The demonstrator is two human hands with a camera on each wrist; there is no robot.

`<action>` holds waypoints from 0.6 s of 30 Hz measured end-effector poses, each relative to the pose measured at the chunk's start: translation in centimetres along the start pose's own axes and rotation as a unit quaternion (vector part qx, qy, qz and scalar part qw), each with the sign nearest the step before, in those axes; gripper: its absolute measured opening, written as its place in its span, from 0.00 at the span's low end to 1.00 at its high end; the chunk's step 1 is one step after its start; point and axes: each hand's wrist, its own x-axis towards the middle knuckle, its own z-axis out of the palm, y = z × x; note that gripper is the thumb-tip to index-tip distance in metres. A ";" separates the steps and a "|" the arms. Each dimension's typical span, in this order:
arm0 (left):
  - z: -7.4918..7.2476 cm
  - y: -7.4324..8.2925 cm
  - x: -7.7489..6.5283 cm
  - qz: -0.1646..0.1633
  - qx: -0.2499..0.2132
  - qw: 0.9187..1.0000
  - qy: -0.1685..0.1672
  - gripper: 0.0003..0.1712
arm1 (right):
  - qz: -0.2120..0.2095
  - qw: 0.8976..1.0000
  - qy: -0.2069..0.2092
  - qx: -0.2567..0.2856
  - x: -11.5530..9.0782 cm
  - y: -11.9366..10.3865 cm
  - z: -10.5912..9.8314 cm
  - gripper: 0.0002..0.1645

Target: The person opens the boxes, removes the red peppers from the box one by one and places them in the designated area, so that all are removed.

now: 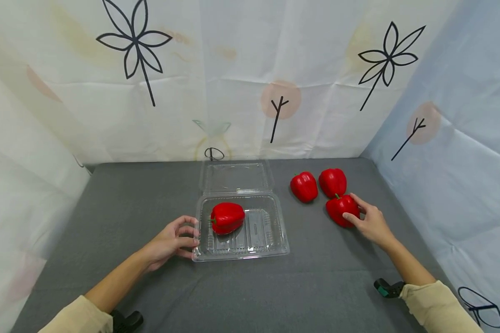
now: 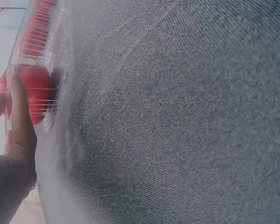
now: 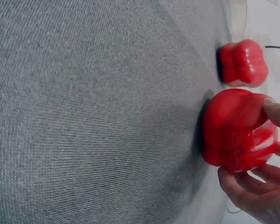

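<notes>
My left hand (image 1: 168, 243) holds the left rim of a clear plastic clamshell container (image 1: 258, 231), whose lid (image 1: 237, 178) lies folded back behind it. Inside the container, toward its left side, lies one red bell pepper (image 1: 227, 218), its green stem facing left. On the right, my right hand (image 1: 372, 224) grips another red bell pepper (image 1: 337, 210), thumb on the near side and fingers round the far side. The right wrist view shows this gripped pepper (image 3: 235, 133) close to the cloth, with fingers at its side.
Two more red bell peppers stand just behind the gripped one, the left pepper (image 1: 304, 187) and the right pepper (image 1: 332, 182). Grey cloth (image 1: 241, 296) covers the table. Patterned white curtains (image 1: 241, 55) enclose the back and sides.
</notes>
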 end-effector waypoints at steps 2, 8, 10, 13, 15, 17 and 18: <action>0.0 0.0 0.0 0.001 0.000 1.000 0.001 0.31 | 0.007 1.000 0.009 0.003 -0.1 0.0 0.2 0.41; -0.1 -0.1 0.0 0.001 0.000 1.000 -0.001 0.32 | 0.001 0.999 0.041 0.000 -0.2 0.3 0.9 0.41; -0.1 -0.1 0.0 0.001 0.000 1.000 -0.001 0.32 | -0.003 0.999 0.053 -0.001 -0.2 0.4 1.1 0.41; -0.1 -0.1 0.0 -0.001 0.000 1.000 0.001 0.32 | -0.004 0.997 0.070 -0.012 -0.1 0.4 1.4 0.41; 0.0 -0.1 0.0 -0.002 -0.001 1.000 0.003 0.32 | 0.000 0.997 0.079 -0.017 0.0 0.3 1.5 0.41; 0.0 -0.1 0.0 -0.003 0.000 1.000 0.004 0.32 | 0.003 0.996 0.085 -0.021 0.1 0.3 1.7 0.41; 0.0 0.0 0.0 -0.003 0.000 1.000 0.004 0.32 | 0.005 0.996 0.085 -0.021 0.1 0.3 1.7 0.41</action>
